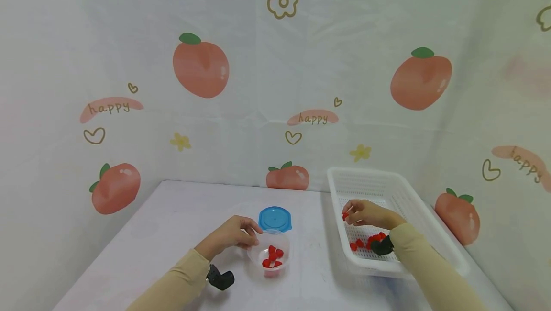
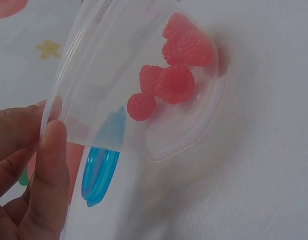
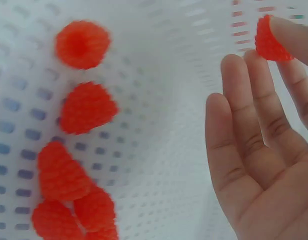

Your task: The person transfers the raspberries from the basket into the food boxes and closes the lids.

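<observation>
With thumb and fingers, my left hand point(image 1: 234, 233) pinches the rim of a clear plastic tub point(image 2: 159, 142) on the table. Several raspberries point(image 2: 176, 82) lie at the bottom of the tub. My right hand point(image 1: 369, 214) is over the left side of a white perforated basket point(image 1: 336, 191). Between its thumb and index finger it holds one raspberry point(image 3: 270, 40), while the other fingers extend loosely. More raspberries point(image 3: 89, 107) rest on the basket floor, below the hand and partly behind the wrist camera in the head view.
Just behind the tub lies a blue lid point(image 1: 275, 218), flat on the white table point(image 1: 181, 201). A white curtain point(image 1: 254, 62) printed with fruit and flowers hangs behind and at both sides. The basket's raised walls stand around the right hand.
</observation>
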